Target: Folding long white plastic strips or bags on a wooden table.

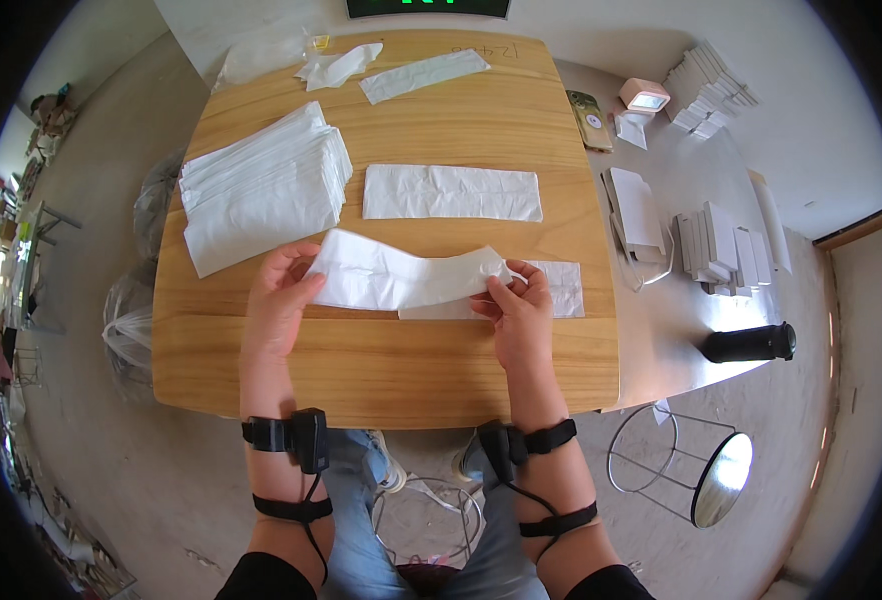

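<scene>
A long folded white strip [391, 275], thin and creased like soft paper or film, is stretched between my two hands above the near half of the wooden table [381, 375]. My left hand [283, 295] pinches its left end between thumb and fingers. At the other end, the thumb and fingers of my right hand [523, 305] are closed on the strip's corner. Partly hidden beneath it and my right hand lies a second white strip [567, 290]. Farther back, another flat white strip [451, 192] rests on the wood. To the left is a thick fanned stack of white strips [261, 185].
At the table's far edge lie a narrow white strip [426, 75], a crumpled white piece [341, 65] and clear plastic [266, 58]. The side surface holds a phone [589, 120], pink lamp [644, 97], white boxes [716, 245] and black bottle [749, 344]. A stool [721, 480] stands right.
</scene>
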`<control>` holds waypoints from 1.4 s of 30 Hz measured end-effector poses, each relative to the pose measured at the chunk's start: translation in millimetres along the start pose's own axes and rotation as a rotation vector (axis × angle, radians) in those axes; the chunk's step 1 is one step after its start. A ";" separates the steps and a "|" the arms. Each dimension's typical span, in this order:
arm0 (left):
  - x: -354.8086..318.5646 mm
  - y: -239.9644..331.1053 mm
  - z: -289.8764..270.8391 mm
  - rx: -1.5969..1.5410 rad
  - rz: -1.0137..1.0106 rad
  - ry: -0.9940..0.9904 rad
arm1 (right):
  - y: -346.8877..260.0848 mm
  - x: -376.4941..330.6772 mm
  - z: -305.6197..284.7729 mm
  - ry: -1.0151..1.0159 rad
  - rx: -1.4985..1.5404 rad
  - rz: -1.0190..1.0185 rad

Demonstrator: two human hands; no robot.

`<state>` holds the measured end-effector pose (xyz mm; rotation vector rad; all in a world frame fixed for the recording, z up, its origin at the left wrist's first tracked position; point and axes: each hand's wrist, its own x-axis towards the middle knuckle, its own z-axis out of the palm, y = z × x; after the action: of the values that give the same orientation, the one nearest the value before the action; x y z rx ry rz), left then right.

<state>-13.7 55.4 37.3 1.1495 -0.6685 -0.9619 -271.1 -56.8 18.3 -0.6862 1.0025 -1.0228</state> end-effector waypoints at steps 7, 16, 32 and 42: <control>0.7 5.0 -16.9 0.432 -0.222 0.022 | -13.4 -6.2 -5.2 -0.021 -0.609 -0.041; 0.1 -2.1 -7.0 0.902 -0.112 0.071 | 2.0 -7.4 -17.1 -0.015 -0.926 -0.264; 0.9 -34.2 69.9 1.102 0.518 -0.041 | -3.4 -9.0 -22.9 -0.032 -0.828 -0.193; -11.0 -63.3 109.4 0.912 0.416 -0.322 | -7.6 -6.2 -17.0 -0.047 -0.727 -0.125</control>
<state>-128.9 10.0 9.8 1.5513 -1.6415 -0.4655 -290.5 -54.4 20.0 -1.3735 1.3108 -0.7271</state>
